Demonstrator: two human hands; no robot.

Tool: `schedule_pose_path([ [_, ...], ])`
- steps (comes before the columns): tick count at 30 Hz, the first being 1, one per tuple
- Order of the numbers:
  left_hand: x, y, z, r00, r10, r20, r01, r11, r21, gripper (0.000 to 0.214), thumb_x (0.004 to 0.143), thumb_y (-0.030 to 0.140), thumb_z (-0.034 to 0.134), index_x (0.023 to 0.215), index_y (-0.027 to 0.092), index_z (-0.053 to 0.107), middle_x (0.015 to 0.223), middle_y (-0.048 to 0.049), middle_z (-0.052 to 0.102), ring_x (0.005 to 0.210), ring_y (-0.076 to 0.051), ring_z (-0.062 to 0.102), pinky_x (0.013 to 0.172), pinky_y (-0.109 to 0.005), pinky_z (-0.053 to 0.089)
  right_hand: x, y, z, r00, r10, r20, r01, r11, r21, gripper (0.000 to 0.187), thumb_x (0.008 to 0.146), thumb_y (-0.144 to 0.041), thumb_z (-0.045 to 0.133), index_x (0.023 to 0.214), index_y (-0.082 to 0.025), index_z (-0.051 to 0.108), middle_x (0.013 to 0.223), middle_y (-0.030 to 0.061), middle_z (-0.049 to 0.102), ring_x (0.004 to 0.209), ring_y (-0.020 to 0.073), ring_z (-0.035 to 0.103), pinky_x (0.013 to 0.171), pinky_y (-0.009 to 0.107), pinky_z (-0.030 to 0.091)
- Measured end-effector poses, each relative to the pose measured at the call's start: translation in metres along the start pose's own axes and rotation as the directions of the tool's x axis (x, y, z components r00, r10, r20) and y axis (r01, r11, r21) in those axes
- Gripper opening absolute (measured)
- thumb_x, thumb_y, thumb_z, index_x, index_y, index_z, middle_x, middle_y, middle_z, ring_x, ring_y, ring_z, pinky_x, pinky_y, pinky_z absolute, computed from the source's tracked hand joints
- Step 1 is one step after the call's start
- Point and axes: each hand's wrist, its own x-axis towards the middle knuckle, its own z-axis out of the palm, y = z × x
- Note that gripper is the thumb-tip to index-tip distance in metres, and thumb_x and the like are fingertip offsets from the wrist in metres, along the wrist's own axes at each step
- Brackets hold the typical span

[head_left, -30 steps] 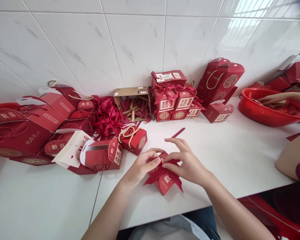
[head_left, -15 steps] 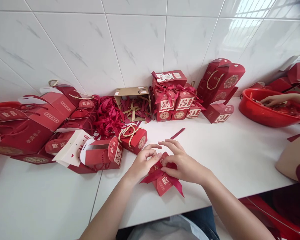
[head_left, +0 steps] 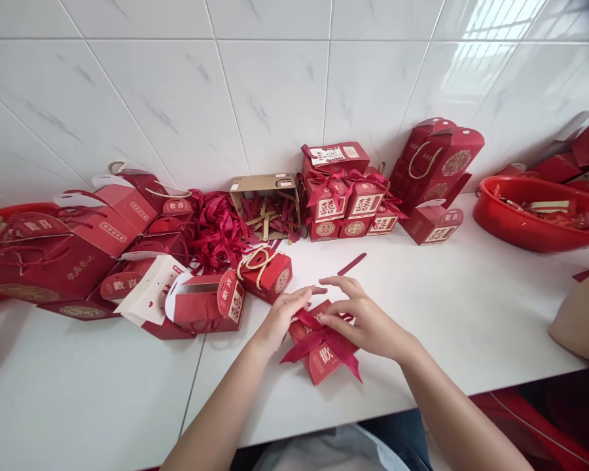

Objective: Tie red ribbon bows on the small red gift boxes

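Note:
A small red gift box (head_left: 324,358) with gold characters lies on the white counter (head_left: 451,314) in front of me. A dark red ribbon (head_left: 319,341) is tied across its top, with loose ends trailing left and right. My left hand (head_left: 285,314) pinches the ribbon at the box's far left corner. My right hand (head_left: 363,317) rests over the box's top right, its thumb and forefinger closed on the ribbon and the other fingers spread.
Finished bowed boxes (head_left: 346,199) stand stacked by the tiled wall, beside an open cardboard box of ribbons (head_left: 267,206). Larger red handle boxes (head_left: 78,242) crowd the left. A red basin (head_left: 540,212) sits far right. A loose ribbon strip (head_left: 351,264) lies behind my hands.
Both hands stayed on the ribbon and drew it tighter on the box. Another person's hand that was in the red basin is gone from view. The camera shifted slightly.

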Motion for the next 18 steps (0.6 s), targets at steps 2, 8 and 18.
schedule_pose_path([
  [2,0.0,-0.002,-0.002,0.998,-0.055,0.015,0.056,0.994,-0.096,0.046,0.084,0.046,0.056,0.047,0.017,0.052,0.116,-0.0077,0.067,0.098,-0.027,0.062,0.086,-0.035,0.044,-0.002,-0.001,0.0,0.999,0.045,-0.028,-0.045,0.999,0.022,0.022,0.093,-0.031,0.053,0.088,-0.024,0.074,0.135,0.0092,0.048,0.129,0.0283,0.039,0.105,0.05,0.036],
  [8,-0.001,-0.007,-0.004,0.993,-0.113,-0.017,0.108,0.977,-0.187,0.048,0.082,0.05,0.057,0.044,0.02,0.05,0.104,-0.008,0.071,0.104,-0.029,0.061,0.091,-0.037,0.042,-0.006,-0.007,0.005,0.998,0.06,0.015,-0.06,0.998,0.009,0.01,0.08,-0.025,0.07,0.088,-0.026,0.075,0.135,0.0086,0.05,0.13,0.0293,0.038,0.107,0.048,0.035],
  [18,0.013,-0.026,-0.008,0.961,-0.182,-0.208,0.083,0.908,-0.411,0.03,0.079,0.045,0.064,0.09,0.018,0.066,0.094,-0.007,0.07,0.098,-0.021,0.062,0.085,-0.03,0.047,-0.007,0.01,-0.011,0.972,0.234,-0.035,-0.217,0.941,0.261,0.007,0.079,-0.021,0.067,0.076,-0.022,0.073,0.126,0.0087,0.06,0.122,0.0278,0.053,0.094,0.039,0.049],
])
